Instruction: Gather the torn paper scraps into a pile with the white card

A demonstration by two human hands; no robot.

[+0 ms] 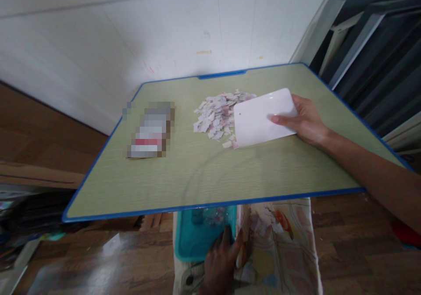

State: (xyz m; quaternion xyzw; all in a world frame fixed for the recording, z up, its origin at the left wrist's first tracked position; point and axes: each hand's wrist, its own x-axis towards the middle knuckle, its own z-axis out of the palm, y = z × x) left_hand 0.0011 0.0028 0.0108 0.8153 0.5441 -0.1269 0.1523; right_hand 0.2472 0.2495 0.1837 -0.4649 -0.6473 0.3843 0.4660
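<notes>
My right hand grips a flat white plastic sheet by its right end, thumb on top. The sheet's left edge covers part of a heap of torn paper scraps on the green tabletop. Below the table's near edge, my left hand is at the right rim of a teal tray, beside a patterned cloth. Its fingers look closed, but what they pinch is hard to make out. Clear, shiny material shows in the tray, and more paper scraps lie on the cloth.
A blue-edged folding table stands against a white wall. A pixelated flat item lies on its left side. Dark panels lean at the right, with cardboard at the left. Wooden flooring shows below.
</notes>
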